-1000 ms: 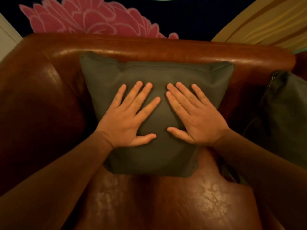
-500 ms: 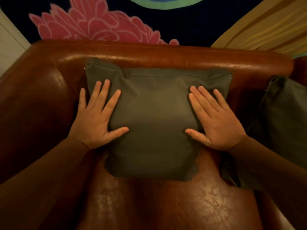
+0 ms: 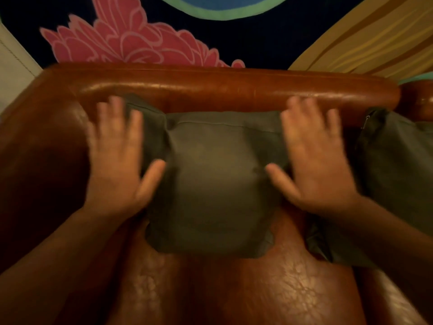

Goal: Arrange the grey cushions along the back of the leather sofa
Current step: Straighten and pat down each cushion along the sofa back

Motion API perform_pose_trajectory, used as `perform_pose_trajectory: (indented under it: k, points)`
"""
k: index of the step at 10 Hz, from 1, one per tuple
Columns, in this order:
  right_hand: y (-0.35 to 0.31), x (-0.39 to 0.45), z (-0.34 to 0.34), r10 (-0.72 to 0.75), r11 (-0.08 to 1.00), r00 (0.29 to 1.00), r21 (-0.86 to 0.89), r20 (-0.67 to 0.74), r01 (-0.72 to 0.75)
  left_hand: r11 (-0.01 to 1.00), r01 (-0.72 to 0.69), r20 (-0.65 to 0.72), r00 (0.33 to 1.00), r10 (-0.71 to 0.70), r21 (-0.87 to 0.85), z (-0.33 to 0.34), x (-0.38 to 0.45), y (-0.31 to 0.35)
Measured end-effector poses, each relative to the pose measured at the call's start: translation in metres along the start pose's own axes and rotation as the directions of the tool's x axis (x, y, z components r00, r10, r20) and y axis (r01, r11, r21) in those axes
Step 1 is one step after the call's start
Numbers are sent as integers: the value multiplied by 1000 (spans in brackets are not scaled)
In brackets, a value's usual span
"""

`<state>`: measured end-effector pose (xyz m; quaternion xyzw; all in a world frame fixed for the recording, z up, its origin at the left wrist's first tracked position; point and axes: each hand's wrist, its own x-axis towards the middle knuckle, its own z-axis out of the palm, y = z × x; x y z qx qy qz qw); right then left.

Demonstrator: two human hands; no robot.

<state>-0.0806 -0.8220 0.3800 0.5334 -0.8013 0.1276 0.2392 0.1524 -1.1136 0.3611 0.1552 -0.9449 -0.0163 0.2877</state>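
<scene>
While my left hand (image 3: 114, 165) and right hand (image 3: 318, 160) lie flat with fingers spread on either side of the grey cushion (image 3: 215, 184), it leans against the leather sofa (image 3: 234, 90) back; a second cushion (image 3: 398, 165) sits toward the sofa's right end

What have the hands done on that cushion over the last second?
Both hands slid apart from the middle: the left hand to the cushion's left edge, the right hand to its right edge, open and flat. The cushion stays against the sofa back; the second cushion is unmoved.

Brown leather sofa (image 3: 234, 289) bears two grey cushions (image 3: 215, 184), (image 3: 398, 172).
</scene>
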Motion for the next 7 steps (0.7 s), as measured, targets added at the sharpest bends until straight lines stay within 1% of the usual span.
perform_pose_trajectory:
  k: [1,2,3,5,6,7]
  points:
    - [-42,1,22,-241,970,970,27,26,241,924,-382,81,922,379,13,22,-3,51]
    - [-41,1,35,-259,965,962,-20,91,262,880,-463,176,880,442,105,39,-9,52]
    - [-19,-4,37,-225,970,967,-66,117,234,892,-433,198,893,404,132,39,-16,27]
    - [26,-29,21,-180,968,964,-138,197,209,924,-324,262,927,267,203,29,-38,-2]
    - [39,-37,10,-137,972,966,-159,221,174,942,-231,282,946,159,243,21,-43,-17]
    - [63,-49,-7,-103,964,953,-207,284,165,942,-130,320,947,25,309,6,-52,-35]
